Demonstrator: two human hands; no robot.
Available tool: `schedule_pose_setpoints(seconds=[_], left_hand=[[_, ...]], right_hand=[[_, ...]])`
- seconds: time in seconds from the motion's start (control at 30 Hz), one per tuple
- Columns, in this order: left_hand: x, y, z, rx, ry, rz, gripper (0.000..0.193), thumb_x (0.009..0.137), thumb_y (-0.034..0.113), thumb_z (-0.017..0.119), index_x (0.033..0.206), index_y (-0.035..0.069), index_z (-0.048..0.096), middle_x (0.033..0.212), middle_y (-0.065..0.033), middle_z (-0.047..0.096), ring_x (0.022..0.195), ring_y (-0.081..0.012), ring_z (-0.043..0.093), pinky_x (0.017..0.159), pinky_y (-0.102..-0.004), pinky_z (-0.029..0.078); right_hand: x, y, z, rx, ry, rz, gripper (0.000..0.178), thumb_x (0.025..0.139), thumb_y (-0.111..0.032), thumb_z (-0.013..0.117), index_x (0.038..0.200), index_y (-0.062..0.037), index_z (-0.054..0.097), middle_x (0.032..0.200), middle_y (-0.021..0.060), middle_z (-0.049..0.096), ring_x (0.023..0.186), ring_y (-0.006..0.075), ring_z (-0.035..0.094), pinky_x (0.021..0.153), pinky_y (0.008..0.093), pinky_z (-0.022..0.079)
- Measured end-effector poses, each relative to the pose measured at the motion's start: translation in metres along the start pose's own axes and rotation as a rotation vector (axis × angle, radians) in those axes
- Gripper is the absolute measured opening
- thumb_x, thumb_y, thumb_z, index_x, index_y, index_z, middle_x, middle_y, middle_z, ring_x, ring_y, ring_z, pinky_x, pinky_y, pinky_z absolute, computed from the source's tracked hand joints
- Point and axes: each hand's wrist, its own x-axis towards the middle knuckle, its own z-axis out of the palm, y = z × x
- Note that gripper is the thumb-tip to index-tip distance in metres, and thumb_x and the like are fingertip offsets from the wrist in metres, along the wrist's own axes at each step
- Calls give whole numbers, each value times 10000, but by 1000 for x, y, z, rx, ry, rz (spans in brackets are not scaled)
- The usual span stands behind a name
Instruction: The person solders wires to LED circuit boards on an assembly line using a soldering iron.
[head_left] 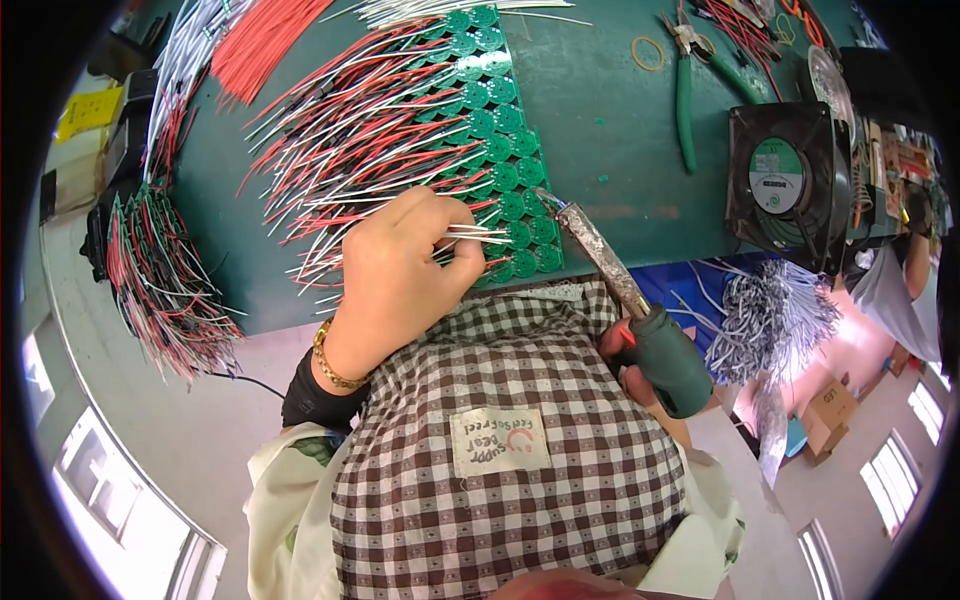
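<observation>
My left hand [405, 255] is closed in a pinch on a few white wires [478, 234]. Their ends reach the near end of a green circuit board panel [512, 205] made of many round boards. Red, black and white wires [370, 140] fan out leftward from the panel's left side. In my right hand [622, 362] is a soldering iron [665, 360] with a dark green handle, the fingers wrapped round it and partly hidden. Its worn metal barrel slants up and left, the tip close to the panel's right edge. Whether the tip touches a board I cannot tell.
Bundles of red wires [262, 48] and white wires [190, 65] lie at the far left. Wired boards [165, 275] hang over the left table edge. Right of the panel are green-handled pliers [684, 110], a rubber band [648, 53] and a black fan [785, 180]. Grey wire bundles [765, 320] sit below the fan.
</observation>
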Motion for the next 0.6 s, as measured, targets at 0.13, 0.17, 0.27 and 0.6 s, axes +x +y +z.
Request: schedule_pose_setpoints(seconds=[0.13,0.17,0.27,0.6], left_hand=[[1,1,0,-46,21,2,145,634,-41,616,726,67,586,629,-11,541,469,-86,456,401,-224,319],[1,1,0,-47,20,2,145,634,-41,616,726,67,586,629,-11,541,469,-86,456,401,-224,319],[1,1,1,-47,18,1,146,634,-42,618,725,67,584,627,-12,539,470,-91,455,403,-227,321],[4,0,-7,-10,0,130,176,669,-31,644,826,38,606,687,-74,554,566,-228,538,499,-318,432]], right_hand=[[5,19,6,13,73,-271,414,943,-442,372,851,-78,546,838,43,570,740,121,501,669,242,408],[6,20,6,44,88,-301,399,945,-427,383,856,-74,547,843,50,574,760,133,507,687,246,409],[1,15,6,135,64,-325,359,941,-384,408,845,-69,551,857,64,583,798,143,512,715,254,411],[11,36,5,144,34,-563,255,917,-255,452,838,-36,556,878,67,588,836,154,555,794,287,436]])
